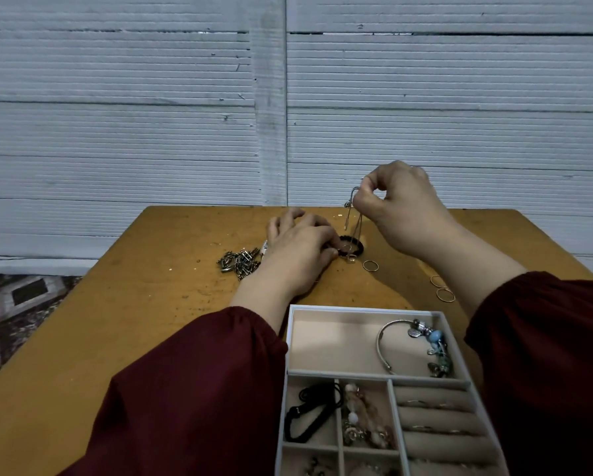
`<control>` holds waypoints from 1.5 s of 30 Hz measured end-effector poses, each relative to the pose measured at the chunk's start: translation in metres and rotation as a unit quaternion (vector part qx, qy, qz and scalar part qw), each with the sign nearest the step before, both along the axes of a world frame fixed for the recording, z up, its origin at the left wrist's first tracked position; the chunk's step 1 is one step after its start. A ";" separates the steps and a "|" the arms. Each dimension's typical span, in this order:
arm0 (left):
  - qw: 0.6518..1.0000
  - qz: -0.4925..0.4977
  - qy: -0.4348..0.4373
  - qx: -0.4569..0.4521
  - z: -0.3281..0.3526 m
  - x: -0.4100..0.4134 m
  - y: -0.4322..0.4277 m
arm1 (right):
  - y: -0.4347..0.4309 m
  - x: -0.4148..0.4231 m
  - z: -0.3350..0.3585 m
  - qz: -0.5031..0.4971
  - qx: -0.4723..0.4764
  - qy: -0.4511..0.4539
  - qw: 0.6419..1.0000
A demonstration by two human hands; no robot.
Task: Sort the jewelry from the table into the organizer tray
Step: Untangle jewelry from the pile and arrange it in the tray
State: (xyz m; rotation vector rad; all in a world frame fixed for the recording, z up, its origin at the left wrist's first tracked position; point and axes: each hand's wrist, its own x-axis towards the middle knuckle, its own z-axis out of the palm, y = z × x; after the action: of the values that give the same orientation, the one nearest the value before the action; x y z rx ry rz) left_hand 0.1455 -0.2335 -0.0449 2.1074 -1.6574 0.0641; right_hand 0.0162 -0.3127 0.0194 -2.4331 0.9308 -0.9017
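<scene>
A thin silver chain necklace (351,214) hangs in the air above the far middle of the worn yellow-brown wooden table (133,321). Its top is pinched between the thumb and forefinger of the right hand (401,207), and its strands drop to a round black beaded bracelet (355,243) lying flat on the table. The left hand (298,249) rests on the table just left of that bracelet. Its fingers curl down against the bracelet's near-left edge, but it is unclear whether they grip it or only press on it.

A thin gold ring (370,265) lies just beside the bracelet on the near right. Two more thin gold hoops (445,295) lie farther right, next to the right forearm. A heap of small silver metal pieces (240,262) sits left of the left hand.

Nearer the person stands a pale grey organizer tray with beige lining (289,341). Its large far compartment holds a silver bangle with blue charms (384,341). A smaller compartment holds a coiled black cord (308,417). Both arms wear dark red sleeves (199,389).
</scene>
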 end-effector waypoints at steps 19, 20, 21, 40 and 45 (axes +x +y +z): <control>0.998 0.069 0.006 0.005 -0.002 0.009 0.007 | 0.005 -0.007 0.024 0.043 0.052 -0.151 0.986; 0.998 0.070 0.004 0.003 -0.002 0.008 0.007 | 0.006 -0.007 0.024 0.045 0.054 -0.155 0.985; 0.997 0.073 0.002 -0.002 -0.003 0.008 0.007 | 0.006 -0.007 0.025 0.049 0.057 -0.162 0.984; 0.981 0.116 0.069 -0.137 0.011 -0.002 0.021 | 0.023 -0.015 0.037 0.087 0.112 -0.184 0.973; 0.974 0.119 0.095 -0.168 0.020 -0.009 0.030 | 0.033 -0.024 0.044 0.079 0.117 -0.185 0.973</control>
State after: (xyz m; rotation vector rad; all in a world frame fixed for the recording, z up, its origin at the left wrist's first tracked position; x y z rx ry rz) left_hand 0.1370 -0.2036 -0.0251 1.9715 -1.1849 0.1967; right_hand -0.0080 -0.2801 0.0638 -2.0152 0.6553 -1.0734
